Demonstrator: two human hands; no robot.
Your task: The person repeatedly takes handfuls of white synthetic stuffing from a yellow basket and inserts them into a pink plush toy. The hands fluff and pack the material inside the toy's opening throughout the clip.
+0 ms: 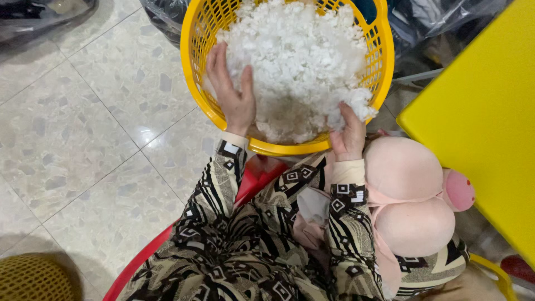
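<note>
A round yellow plastic basket [195, 56] holds a heap of white fluffy stuffing [301, 56]. My left hand [231, 89] reaches into the basket's left side, fingers spread against the stuffing. My right hand [350, 134] is at the basket's near right rim, fingers closed on a clump of stuffing [356, 103]. A pink plush toy [409, 195] with rounded stuffed parts lies on my lap, just below my right wrist. Both arms wear patterned black-and-beige sleeves.
A yellow tabletop [485, 111] fills the right side. A red plastic seat [256, 173] shows under my legs. Dark plastic bags [440, 22] lie behind the basket. The floor is pale speckled tile [83, 139]. A woven olive object [33, 278] sits at bottom left.
</note>
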